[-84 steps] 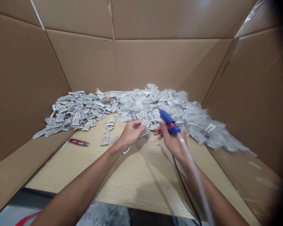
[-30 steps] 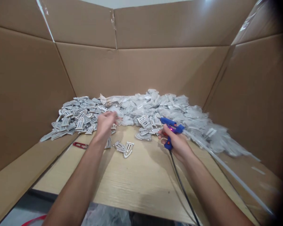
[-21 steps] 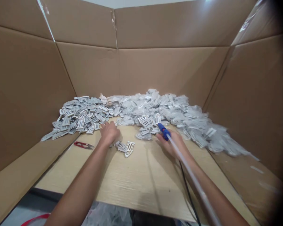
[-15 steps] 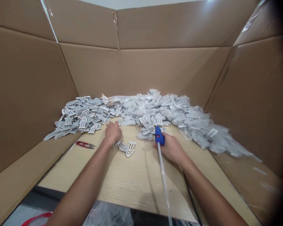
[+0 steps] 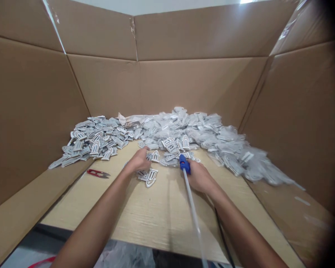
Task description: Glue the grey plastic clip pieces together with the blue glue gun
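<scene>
Blue glue gun [image 5: 184,164] sits in the right hand [image 5: 200,178], with the fingers wrapped tight round it. A clear glue stick [image 5: 194,216] pokes out of its back. The left hand [image 5: 139,162] has its fingers pinched on one small grey arch piece [image 5: 155,155], just past two more pieces [image 5: 149,176] lying on the wooden surface [image 5: 162,216]. Red snips [image 5: 97,173] lie off to the left. Cardboard walls [image 5: 30,111] close in on three sides. The most open room is the pale wood between the hands and the front edge.
</scene>
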A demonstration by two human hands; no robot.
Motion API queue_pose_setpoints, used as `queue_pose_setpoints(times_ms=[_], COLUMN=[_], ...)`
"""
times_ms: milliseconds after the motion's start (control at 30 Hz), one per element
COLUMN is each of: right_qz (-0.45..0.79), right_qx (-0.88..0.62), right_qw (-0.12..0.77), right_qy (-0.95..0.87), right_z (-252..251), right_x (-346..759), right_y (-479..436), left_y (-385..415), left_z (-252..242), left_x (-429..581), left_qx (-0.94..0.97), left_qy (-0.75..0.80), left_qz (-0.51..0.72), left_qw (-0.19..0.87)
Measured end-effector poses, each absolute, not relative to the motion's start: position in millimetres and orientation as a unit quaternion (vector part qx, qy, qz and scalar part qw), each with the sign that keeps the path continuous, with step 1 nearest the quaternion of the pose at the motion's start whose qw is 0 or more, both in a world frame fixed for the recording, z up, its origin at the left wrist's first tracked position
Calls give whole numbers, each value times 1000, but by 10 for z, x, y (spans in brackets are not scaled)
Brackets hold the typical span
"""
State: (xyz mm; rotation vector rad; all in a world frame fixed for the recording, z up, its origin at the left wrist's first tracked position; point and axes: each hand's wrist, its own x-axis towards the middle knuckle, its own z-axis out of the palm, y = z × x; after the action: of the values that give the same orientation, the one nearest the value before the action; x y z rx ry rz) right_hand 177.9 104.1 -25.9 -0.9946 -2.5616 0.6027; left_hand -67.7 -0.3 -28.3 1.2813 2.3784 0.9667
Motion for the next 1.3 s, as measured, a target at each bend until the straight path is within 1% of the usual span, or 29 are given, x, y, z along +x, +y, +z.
queue_pose_setpoints(times_ms=[100,167,233,267,300,367,433,467,533,767,967,1033,1167,1300], right_qz=[262,293,335,366,401,465,508,519,532,549,567,552,471,427], right_qx=[-309,-310,-326,-327,-323,-306,-292,-288,-279,-282,-326,-326,-344,-309], right_qw=[183,206,247,270,290,318,332,334,330,309,364,368,361,404], right_qy=[-896,-881,-849,-828,-807,-768,-740,-732,-728,-724,-663,-674,-728,-748], right_z=[-250,-230,-202,-188,-175,-158,-157,-161,-170,-136,-177,-195,-148,-55], right_x=[1842,1854,1841,1827,1812,1780,1755,1746,1738,1725,1723,1736,1780,1804], right_y=[1112,1139,1134,1120,1101,1058,1026,1018,1011,957,1011,1054,1065,981], left_y=[27,52,70,76,78,80,83,87,99,158,162,160,159,141], left_z=[-275,-234,-168,-132,-99,-50,-36,-43,-77,-234,-264,-271,-289,-264], left_x=[-691,-667,-599,-546,-480,-321,-151,-74,46,139,141,140,145,187], left_qx=[394,380,379,381,388,391,385,384,380,451,449,458,473,464], left_qy=[844,845,812,778,731,623,535,507,484,503,512,524,527,513], left_qz=[344,363,434,486,541,620,646,648,647,621,624,616,613,615], left_qw=[118,96,94,113,151,274,385,420,450,398,383,369,351,380])
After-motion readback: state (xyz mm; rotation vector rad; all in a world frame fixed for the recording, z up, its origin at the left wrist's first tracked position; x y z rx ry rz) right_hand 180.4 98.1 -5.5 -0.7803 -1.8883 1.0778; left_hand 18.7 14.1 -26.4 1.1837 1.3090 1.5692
